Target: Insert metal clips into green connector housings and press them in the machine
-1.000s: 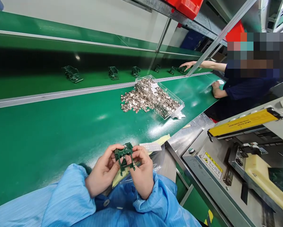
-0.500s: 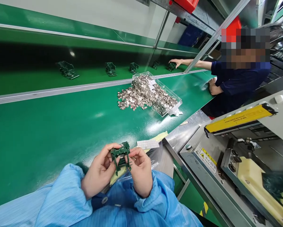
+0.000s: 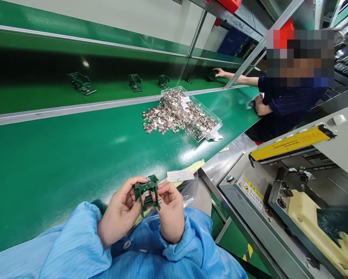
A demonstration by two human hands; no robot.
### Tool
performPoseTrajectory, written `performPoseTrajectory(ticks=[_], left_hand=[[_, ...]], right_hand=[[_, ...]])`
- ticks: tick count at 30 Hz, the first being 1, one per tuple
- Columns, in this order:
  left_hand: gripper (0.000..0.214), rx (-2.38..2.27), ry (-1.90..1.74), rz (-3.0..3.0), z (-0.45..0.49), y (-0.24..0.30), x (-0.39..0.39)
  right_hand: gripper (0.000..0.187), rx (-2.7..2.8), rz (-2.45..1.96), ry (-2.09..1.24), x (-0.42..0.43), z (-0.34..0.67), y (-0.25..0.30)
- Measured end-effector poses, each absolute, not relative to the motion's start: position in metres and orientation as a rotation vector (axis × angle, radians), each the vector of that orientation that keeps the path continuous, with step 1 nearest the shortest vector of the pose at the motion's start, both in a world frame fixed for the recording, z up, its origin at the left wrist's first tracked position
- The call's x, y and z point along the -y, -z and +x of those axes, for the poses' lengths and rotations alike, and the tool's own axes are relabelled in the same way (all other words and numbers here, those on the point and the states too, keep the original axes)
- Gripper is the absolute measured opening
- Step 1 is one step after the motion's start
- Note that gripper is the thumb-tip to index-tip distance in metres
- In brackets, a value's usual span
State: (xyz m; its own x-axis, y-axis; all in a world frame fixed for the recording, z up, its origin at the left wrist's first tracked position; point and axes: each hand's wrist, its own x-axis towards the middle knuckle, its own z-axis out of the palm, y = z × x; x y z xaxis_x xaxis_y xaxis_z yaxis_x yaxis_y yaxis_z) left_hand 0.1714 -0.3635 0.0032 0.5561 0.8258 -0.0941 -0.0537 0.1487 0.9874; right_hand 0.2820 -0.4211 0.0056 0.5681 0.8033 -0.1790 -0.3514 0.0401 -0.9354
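A dark green plastic frame, open in the middle, is held up between both hands close to my body. My left hand grips its left side, thumb in front and fingers behind. The fingers of my right hand are closed on its right side; whether they also pinch a small part is hidden. Just beyond the right hand lies a sheet of small silvery pieces on yellow paper. Below the frame, clear plastic film shows.
Small metal parts spill from a clear tray onto the green table. Several similar green frames stand on the strip behind the rail. A co-worker's hand touches one there. To the right stands a machine with a yellow sensor bar.
Both hands still hold the green frame, with hardly any shift. The co-worker's hand has moved slightly at the frame on the strip. The whole view has shifted a little.
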Motion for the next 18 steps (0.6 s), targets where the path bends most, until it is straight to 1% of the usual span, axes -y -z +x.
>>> performPoseTrajectory(ticks=[8,13,18], left_hand=[[0.037,-0.887,-0.675,1.242,0.167,-0.007,0.370],[0.035,-0.867,-0.647,1.293,0.165,-0.007,0.378],[0.036,-0.868,-0.618,1.285,0.163,-0.001,0.385]], right_hand=[[0.028,0.354,-1.198,-0.936,0.429,0.273,-0.004],[0.033,0.303,-1.165,-0.971,0.438,0.272,-0.001],[0.033,0.263,-1.132,-0.993,0.447,0.275,0.002]])
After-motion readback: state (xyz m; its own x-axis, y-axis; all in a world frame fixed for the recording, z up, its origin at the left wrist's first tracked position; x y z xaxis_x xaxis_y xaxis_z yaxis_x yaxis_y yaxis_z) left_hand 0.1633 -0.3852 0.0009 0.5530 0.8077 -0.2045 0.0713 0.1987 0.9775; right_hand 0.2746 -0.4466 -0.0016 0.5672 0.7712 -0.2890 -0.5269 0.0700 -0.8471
